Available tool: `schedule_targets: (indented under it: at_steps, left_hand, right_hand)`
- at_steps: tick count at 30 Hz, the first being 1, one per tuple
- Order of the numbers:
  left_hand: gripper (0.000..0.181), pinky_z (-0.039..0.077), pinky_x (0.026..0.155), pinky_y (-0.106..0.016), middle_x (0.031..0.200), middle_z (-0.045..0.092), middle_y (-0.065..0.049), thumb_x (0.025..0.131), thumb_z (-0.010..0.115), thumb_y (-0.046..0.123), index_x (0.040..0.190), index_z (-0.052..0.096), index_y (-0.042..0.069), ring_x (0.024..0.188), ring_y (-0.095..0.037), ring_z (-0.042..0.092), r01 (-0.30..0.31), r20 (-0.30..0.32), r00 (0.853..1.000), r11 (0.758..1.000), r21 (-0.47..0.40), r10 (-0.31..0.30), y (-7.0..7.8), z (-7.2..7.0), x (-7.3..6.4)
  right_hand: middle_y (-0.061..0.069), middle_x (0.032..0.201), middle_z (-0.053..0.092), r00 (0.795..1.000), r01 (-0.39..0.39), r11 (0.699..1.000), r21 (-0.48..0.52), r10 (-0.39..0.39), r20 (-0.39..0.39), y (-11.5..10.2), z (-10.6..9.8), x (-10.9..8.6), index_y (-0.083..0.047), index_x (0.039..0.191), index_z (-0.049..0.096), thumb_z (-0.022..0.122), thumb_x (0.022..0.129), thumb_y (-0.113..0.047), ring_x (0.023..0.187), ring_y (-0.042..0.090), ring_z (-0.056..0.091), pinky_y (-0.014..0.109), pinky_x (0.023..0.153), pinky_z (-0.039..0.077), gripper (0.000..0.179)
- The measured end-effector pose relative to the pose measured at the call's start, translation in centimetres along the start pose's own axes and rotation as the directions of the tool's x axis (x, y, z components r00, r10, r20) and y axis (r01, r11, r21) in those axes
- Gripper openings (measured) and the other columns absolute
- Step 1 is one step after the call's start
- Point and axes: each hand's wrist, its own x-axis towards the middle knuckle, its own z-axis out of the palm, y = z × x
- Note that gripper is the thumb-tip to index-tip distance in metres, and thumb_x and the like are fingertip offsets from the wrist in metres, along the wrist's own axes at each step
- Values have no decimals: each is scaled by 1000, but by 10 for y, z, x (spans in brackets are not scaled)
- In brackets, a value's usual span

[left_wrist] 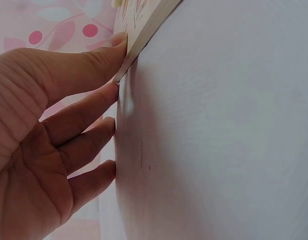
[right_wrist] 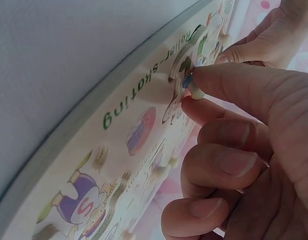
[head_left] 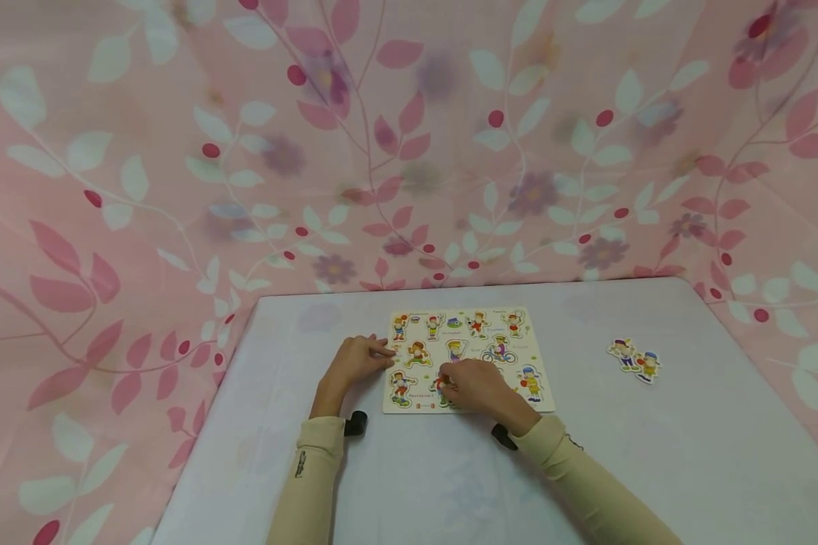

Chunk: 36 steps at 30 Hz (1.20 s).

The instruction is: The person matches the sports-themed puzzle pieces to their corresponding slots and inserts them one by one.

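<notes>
A wooden peg puzzle board [head_left: 409, 407] with printed sports figures lies on the table. My left hand [head_left: 358, 359] holds its left edge; in the left wrist view the thumb [left_wrist: 101, 59] lies on the top face and the index fingertip meets the edge, other fingertips at the cloth. My right hand [head_left: 482, 387] is over the board's lower middle. Thumb and index finger there pinch the small knob [right_wrist: 195, 90] of a figure puzzle piece [right_wrist: 180, 75], beside the printed word "Roller-skating". The piece sits at the board's surface, partly hidden by the fingers.
Two loose figure pieces [head_left: 635, 359] lie close together on the white tablecloth [head_left: 654, 454], right of the board. Other knobbed pieces, such as a cyclist [head_left: 500, 351], sit on the board. A pink floral curtain [head_left: 409, 151] hangs behind the table.
</notes>
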Motion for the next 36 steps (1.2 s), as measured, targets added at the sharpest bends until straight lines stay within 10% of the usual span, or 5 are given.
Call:
schedule_targets:
  at_steps: [11, 28, 36]
  left_hand:
    - [16, 27, 114, -49, 122, 67, -4, 81, 83, 21, 97, 81, 17, 133, -29, 48, -10, -4, 1000, 1000, -17, 10, -4, 3, 0]
    - [17, 29, 114, -48, 124, 66, -5, 81, 83, 22, 97, 81, 17, 133, -27, 48, -12, -12, 1000, 1000, -1, 12, -2, 2, 1]
    - [17, 29, 114, -49, 123, 66, -6, 81, 83, 22, 97, 81, 17, 133, -27, 48, -19, -9, 1000, 1000, -5, 19, -1, 2, 1]
  right_hand:
    - [-9, 58, 45, 992, 118, 989, -92, -122, -33, 1, 2, 2, -19, 80, 61, 71, 90, -20, 50, 8, 37, 24, 43, 26, 14]
    - [-8, 70, 59, 999, 5, 999, -38, -3, 52, -1, -8, 3, -18, 86, 69, 74, 87, -24, 59, 10, 46, 30, 53, 41, 9]
    - [-7, 65, 54, 997, -72, 997, 36, 72, 9, 16, -28, -14, -17, 97, 68, 70, 90, -25, 54, 10, 42, 27, 47, 31, 11]
